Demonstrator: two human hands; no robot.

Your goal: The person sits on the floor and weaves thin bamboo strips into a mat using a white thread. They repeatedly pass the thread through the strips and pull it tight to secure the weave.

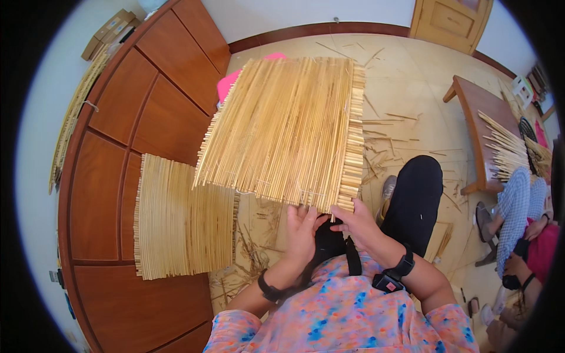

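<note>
A large mat of straw-coloured stalks (282,129) spreads out in front of me, its stalks side by side and bound with pale thread. A band of thicker stalk ends (353,138) runs down its right side. At the near edge, my left hand (301,232) is closed on the rim, with some fingertips hidden. Just right of it, my right hand (358,226) pinches the stalks by the near right corner, thumb toward the left hand. Loose thread shows along the near edge. Under the far left side a pink surface (228,86) peeks out.
A second stalk mat (185,220) leans against the reddish wooden cabinet (94,212) at left. Broken stalks (382,141) litter the tiled floor. To the right, a low wooden table (479,120) bears a stalk bundle (503,147); a person in checked trousers (515,206) sits nearby.
</note>
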